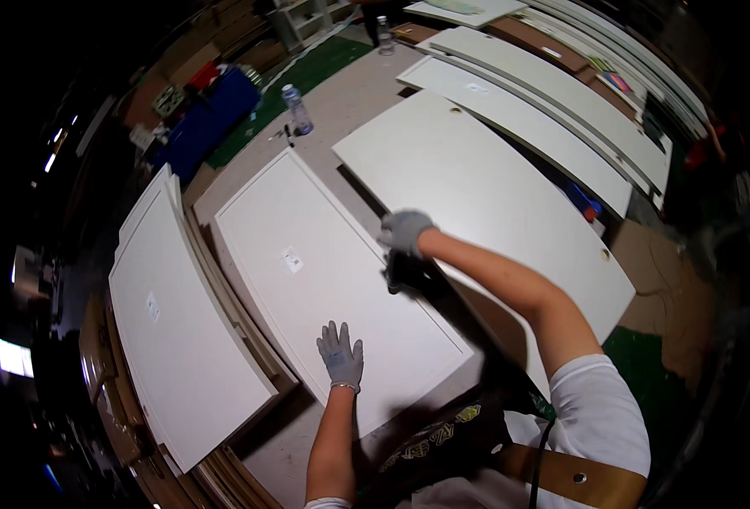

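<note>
A white framed panel (341, 271) with a small printed label (291, 260) lies in front of me. My left hand (339, 356), in a grey work glove, rests flat on the panel's near part with fingers spread. At the panel's right edge my right hand (407, 231), also gloved in grey, is closed, slightly blurred, over a black tool (404, 273). The tool is dark and partly in shadow, so its kind is hard to make out. To the right of it lies a large plain white board (477, 187) with small round holes near its edges.
More white panels (179, 339) are stacked at the left and white boards (553, 102) at the far right. A water bottle (297, 110) and a black marker (288, 136) are at the table's far side. A blue bin (209, 119) stands beyond, near green flooring (328, 68).
</note>
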The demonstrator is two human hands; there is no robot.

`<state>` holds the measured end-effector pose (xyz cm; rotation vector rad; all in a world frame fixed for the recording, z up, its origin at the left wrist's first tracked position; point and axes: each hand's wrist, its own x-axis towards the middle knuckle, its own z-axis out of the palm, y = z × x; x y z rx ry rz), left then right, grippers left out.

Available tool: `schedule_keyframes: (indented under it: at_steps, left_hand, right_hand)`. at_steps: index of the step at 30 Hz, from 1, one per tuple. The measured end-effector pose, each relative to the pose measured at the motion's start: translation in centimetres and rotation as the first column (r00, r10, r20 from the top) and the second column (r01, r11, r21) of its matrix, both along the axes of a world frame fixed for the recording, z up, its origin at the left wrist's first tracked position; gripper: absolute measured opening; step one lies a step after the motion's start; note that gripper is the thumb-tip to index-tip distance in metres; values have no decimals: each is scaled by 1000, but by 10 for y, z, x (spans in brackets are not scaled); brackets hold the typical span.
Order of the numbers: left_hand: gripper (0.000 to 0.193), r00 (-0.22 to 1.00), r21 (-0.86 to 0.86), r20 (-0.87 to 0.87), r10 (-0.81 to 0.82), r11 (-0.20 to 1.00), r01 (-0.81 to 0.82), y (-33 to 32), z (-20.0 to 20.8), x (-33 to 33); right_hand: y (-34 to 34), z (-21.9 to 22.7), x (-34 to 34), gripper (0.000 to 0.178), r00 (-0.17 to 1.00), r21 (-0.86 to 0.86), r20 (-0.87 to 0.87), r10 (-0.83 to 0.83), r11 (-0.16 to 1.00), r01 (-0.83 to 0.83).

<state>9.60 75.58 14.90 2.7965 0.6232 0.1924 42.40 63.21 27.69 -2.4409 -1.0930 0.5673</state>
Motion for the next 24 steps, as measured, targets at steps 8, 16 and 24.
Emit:
schedule_keyframes:
  at_steps: [8, 16, 24]
  left_hand:
    - [48, 997, 12, 55, 63, 998, -64, 0, 7, 13]
    - [46, 987, -88, -124, 100, 990, -111, 4, 25, 25]
    - [39, 987, -136, -70, 144, 979, -153, 10, 13, 17]
  right_hand:
    - [194, 20, 214, 37, 876, 246, 473, -93, 969, -30]
    - [353, 1, 307, 45, 723, 244, 675, -148, 969, -29]
    - [394, -27, 368, 57, 865, 484, 486, -127, 863, -145]
